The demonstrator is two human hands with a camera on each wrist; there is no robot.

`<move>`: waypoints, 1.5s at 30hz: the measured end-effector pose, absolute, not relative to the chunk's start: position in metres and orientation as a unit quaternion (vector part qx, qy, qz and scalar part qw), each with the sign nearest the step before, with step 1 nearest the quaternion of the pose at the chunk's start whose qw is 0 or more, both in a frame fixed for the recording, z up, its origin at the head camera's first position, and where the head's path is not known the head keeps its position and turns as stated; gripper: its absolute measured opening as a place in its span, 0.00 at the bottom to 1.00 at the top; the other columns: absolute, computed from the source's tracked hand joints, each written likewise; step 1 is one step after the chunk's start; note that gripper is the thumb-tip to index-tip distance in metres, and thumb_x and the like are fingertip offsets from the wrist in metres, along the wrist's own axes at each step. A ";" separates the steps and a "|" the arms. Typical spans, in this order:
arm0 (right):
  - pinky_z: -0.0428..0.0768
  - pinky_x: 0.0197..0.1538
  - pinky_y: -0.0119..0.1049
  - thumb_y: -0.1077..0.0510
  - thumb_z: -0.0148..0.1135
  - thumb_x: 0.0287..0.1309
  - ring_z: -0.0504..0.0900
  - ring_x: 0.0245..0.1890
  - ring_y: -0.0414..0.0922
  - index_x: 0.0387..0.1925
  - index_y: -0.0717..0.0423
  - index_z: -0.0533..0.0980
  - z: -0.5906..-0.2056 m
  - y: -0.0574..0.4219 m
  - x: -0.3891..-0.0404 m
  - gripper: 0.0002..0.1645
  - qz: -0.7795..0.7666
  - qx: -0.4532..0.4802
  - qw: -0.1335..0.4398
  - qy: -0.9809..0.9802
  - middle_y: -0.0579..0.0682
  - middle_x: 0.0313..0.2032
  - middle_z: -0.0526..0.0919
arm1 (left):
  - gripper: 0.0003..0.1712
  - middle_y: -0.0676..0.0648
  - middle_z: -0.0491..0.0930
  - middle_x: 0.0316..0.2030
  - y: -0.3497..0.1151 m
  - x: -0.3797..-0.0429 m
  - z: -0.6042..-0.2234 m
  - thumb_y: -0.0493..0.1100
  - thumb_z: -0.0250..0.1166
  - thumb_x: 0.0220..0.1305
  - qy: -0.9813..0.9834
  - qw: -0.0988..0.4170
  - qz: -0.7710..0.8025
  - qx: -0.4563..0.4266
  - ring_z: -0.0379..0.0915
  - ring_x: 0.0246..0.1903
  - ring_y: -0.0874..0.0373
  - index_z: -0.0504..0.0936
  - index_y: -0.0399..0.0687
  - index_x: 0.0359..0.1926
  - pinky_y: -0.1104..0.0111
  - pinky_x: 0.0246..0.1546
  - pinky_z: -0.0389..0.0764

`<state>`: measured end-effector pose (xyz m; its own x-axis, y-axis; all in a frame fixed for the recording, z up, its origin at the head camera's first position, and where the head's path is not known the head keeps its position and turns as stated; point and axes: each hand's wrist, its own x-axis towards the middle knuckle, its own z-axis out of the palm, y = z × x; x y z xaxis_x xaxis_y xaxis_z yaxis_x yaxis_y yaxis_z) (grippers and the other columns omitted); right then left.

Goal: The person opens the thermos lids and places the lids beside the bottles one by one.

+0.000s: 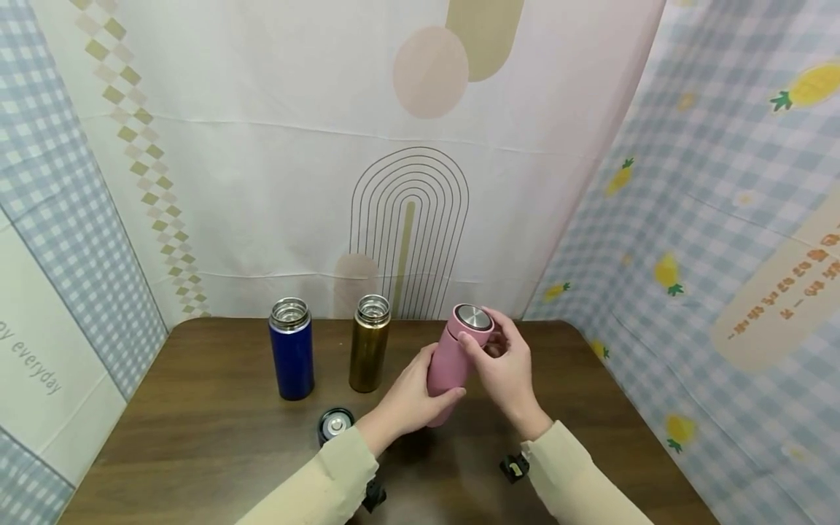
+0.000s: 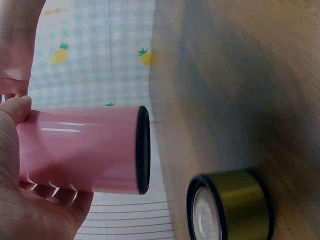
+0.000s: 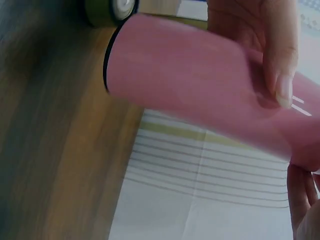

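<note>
A pink thermos flask (image 1: pixel 450 368) with a silver-topped pink lid (image 1: pixel 474 318) is held tilted above the table. My left hand (image 1: pixel 410 397) grips its body, thumb across the front and fingers round the far side. At the top, my right hand (image 1: pixel 508 364) holds the lid between thumb and fingers. The flask's black base (image 2: pixel 143 150) points away from the left hand, raised off the tabletop. Below, near my left wrist, a gold lid with black rims (image 2: pixel 240 207) lies on the table.
A blue flask (image 1: pixel 292 362) and a gold flask (image 1: pixel 369 355) stand upright without lids at the back left of the wooden table (image 1: pixel 216 437). Patterned cloth (image 1: pixel 275 197) hangs behind the table, and checked cloth (image 1: pixel 656 219) hangs along the right side.
</note>
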<state>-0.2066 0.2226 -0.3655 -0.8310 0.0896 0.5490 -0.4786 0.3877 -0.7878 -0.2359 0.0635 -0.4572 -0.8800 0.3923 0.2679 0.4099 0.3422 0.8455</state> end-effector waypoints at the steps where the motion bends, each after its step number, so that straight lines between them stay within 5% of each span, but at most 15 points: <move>1: 0.82 0.41 0.37 0.60 0.70 0.54 0.81 0.40 0.47 0.59 0.60 0.72 -0.364 0.221 -0.205 0.30 0.548 0.128 0.258 -0.785 0.55 0.46 0.80 | 0.50 0.53 0.70 0.58 0.060 -0.234 -0.456 0.66 0.68 0.54 -0.820 0.012 -0.518 -0.244 0.71 0.51 0.59 0.57 0.55 0.71 0.58 0.53 0.75; 15: 0.82 0.39 0.35 0.67 0.59 0.60 0.80 0.40 0.45 0.60 0.62 0.69 -0.393 0.203 -0.205 0.25 0.597 0.207 0.194 -0.751 0.58 0.46 0.78 | 0.48 0.58 0.75 0.48 0.008 -0.201 -0.443 0.69 0.69 0.49 -0.832 0.045 -0.493 -0.250 0.74 0.41 0.65 0.63 0.56 0.66 0.64 0.42 0.77; 21: 0.82 0.37 0.36 0.64 0.60 0.61 0.79 0.40 0.46 0.60 0.54 0.70 -0.413 0.207 -0.209 0.24 0.573 0.235 0.153 -0.770 0.54 0.47 0.79 | 0.46 0.60 0.74 0.48 -0.019 -0.194 -0.442 0.63 0.73 0.47 -0.865 0.075 -0.427 -0.254 0.73 0.40 0.65 0.66 0.60 0.65 0.64 0.41 0.77; 28: 0.82 0.36 0.38 0.63 0.62 0.62 0.81 0.38 0.46 0.59 0.58 0.70 -0.408 0.195 -0.202 0.24 0.554 0.247 0.080 -0.791 0.56 0.42 0.80 | 0.44 0.62 0.75 0.46 -0.047 -0.191 -0.447 0.60 0.75 0.44 -0.891 0.118 -0.357 -0.254 0.72 0.39 0.67 0.69 0.62 0.63 0.64 0.41 0.77; 33: 0.81 0.30 0.37 0.58 0.63 0.62 0.79 0.29 0.48 0.59 0.57 0.70 -0.395 0.186 -0.192 0.25 0.512 0.238 0.026 -0.825 0.54 0.37 0.79 | 0.46 0.55 0.77 0.47 -0.060 -0.189 -0.449 0.55 0.77 0.42 -0.907 0.160 -0.277 -0.274 0.75 0.44 0.57 0.71 0.54 0.64 0.57 0.46 0.76; 41: 0.81 0.32 0.37 0.49 0.66 0.59 0.80 0.33 0.46 0.56 0.44 0.72 -0.427 0.185 -0.205 0.24 0.476 0.214 -0.024 -0.853 0.47 0.38 0.79 | 0.49 0.46 0.75 0.47 -0.069 -0.191 -0.453 0.47 0.79 0.36 -0.906 0.233 -0.151 -0.320 0.73 0.45 0.48 0.71 0.46 0.64 0.54 0.47 0.73; 45: 0.80 0.32 0.36 0.49 0.64 0.61 0.79 0.33 0.44 0.54 0.49 0.73 -0.428 0.181 -0.206 0.22 0.486 0.214 -0.037 -0.846 0.48 0.37 0.79 | 0.51 0.44 0.75 0.45 -0.071 -0.193 -0.454 0.46 0.81 0.33 -0.907 0.251 -0.123 -0.313 0.73 0.45 0.46 0.71 0.44 0.63 0.54 0.45 0.73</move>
